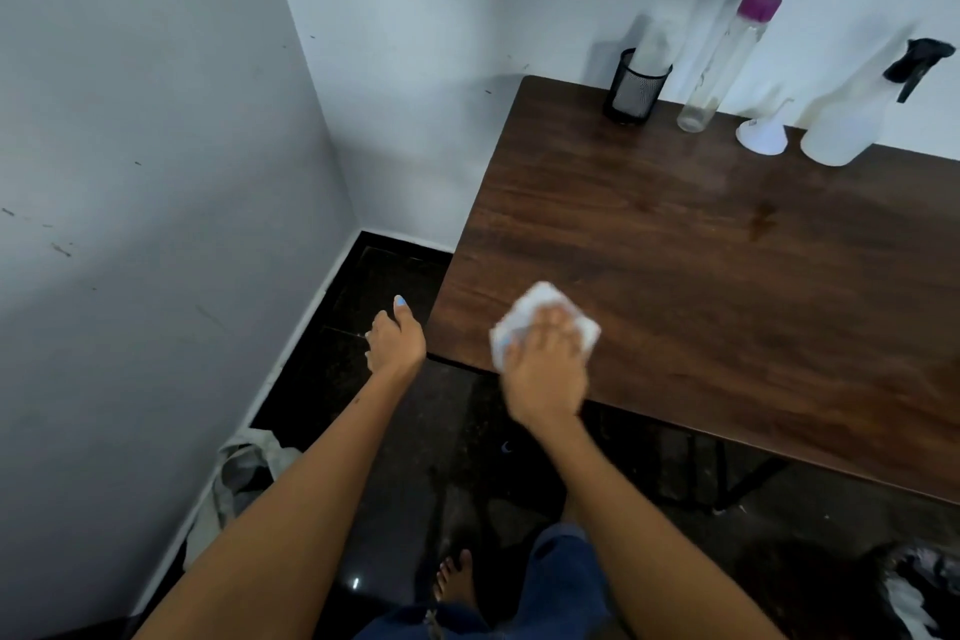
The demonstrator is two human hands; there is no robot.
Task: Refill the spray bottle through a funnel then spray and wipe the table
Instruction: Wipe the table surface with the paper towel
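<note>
The right hand (545, 364) presses a white cloth (540, 320) flat, fingers spread, on the wooden table (727, 276) near its front-left corner—wiping. The left hand (395, 340) hangs relaxed off the edge; the spray bottle (852, 120) and funnel (761, 133) stand back by the wall—clear of the wiping.

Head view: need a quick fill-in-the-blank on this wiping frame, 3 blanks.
1. The right hand presses a white ____ onto the table.
2. The tall clear bottle has a ____ cap.
3. The funnel stands between that bottle and the ____ bottle.
The left hand holds nothing, off the table's edge.

Missing: cloth; purple; spray
</note>
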